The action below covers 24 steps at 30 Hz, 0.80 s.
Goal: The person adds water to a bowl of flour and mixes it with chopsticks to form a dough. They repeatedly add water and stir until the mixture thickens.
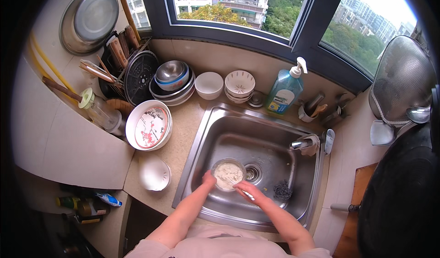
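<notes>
My left hand [209, 179] grips the left rim of a round bowl [220, 188] low in the stainless steel sink [237, 134]. A lumpy, whitish dough-like mixture [227, 173] lies in the bowl. At the bowl's lower right, my right hand [249, 192] holds white chopsticks [248, 196], their tips in the mixture. The drain strainer [252, 173] is just right of the bowl. Farther right on the sink floor lies a dark scouring pad [283, 190].
A faucet [301, 144] with a cloth around it reaches in from the right. Stacked bowls [239, 86] and a pump bottle of dish soap [285, 89] line the back counter. White bowls [154, 174] stand left of the sink. A black wok [398, 189] hangs at the right.
</notes>
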{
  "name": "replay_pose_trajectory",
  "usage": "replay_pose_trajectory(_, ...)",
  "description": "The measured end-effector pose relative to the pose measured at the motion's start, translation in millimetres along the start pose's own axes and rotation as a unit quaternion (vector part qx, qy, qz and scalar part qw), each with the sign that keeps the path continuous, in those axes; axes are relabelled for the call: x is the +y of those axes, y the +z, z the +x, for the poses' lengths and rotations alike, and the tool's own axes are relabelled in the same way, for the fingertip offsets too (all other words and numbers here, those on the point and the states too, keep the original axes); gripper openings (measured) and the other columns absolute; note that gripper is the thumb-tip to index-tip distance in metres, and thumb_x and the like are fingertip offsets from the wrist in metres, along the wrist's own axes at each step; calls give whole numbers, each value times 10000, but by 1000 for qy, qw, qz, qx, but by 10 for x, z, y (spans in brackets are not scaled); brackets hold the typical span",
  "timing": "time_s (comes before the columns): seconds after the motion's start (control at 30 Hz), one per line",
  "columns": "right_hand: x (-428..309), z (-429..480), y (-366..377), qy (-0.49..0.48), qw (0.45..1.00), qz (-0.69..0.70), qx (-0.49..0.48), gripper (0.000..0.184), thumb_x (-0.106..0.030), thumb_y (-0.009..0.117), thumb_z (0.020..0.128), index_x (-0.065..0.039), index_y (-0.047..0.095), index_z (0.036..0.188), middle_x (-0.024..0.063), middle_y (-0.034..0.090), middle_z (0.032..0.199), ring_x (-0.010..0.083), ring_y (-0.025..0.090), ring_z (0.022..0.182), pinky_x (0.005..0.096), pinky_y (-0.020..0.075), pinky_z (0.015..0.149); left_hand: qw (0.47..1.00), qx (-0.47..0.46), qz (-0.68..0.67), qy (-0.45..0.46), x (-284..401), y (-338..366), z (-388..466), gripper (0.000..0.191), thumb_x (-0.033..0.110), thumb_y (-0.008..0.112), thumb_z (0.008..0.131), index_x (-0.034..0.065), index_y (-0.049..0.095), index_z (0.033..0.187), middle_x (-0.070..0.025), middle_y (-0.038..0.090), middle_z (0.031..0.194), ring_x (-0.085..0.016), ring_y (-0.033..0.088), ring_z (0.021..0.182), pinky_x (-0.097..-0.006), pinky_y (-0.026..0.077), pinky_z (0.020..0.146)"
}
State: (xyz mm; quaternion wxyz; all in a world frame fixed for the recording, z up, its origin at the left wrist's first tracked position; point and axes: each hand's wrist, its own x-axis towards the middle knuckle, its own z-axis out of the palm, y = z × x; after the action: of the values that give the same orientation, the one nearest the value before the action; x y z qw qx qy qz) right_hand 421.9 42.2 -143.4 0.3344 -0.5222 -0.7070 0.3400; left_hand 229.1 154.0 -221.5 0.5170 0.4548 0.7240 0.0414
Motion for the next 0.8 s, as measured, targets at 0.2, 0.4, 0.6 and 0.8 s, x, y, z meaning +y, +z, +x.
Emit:
replay_pose_trajectory(0.2,-254,-43,-465,17,999,-12,-40,165,-76,617,857,-82,647,1020,114,627,927,285,618,853,356,511,732,999,-15,-6,-28,29,-12,-7,524,-6,495,809,135,476,1313,-150,556,1240,-342,615,1019,-404,601,583)
replay_pose_trajectory(0.4,-255,-31,-119,-37,997,56,-47,135,-95,609,866,-79,643,995,113,622,884,292,618,815,360,510,715,1000,-6,-6,-19,38,-2,-31,494,-14,503,800,121,502,1274,-156,573,1210,-343,616,1013,-408,596,607)
replay_pose_trajectory(0.6,-118,150,72,4,999,-29,26,124,-102,615,864,-73,639,983,114,619,865,301,618,786,356,511,695,1000,-7,-3,-20,191,-102,-225,495,-11,526,789,126,511,1264,-157,580,1199,-342,613,1021,-409,596,626)
replay_pose_trajectory(0.8,-186,112,-169,38,988,-32,146,117,-49,654,824,-42,656,941,122,647,848,266,636,774,330,510,683,1000,-11,0,-16,-23,2,25,485,-8,529,792,119,509,1260,-153,591,1180,-344,621,1005,-408,592,614)
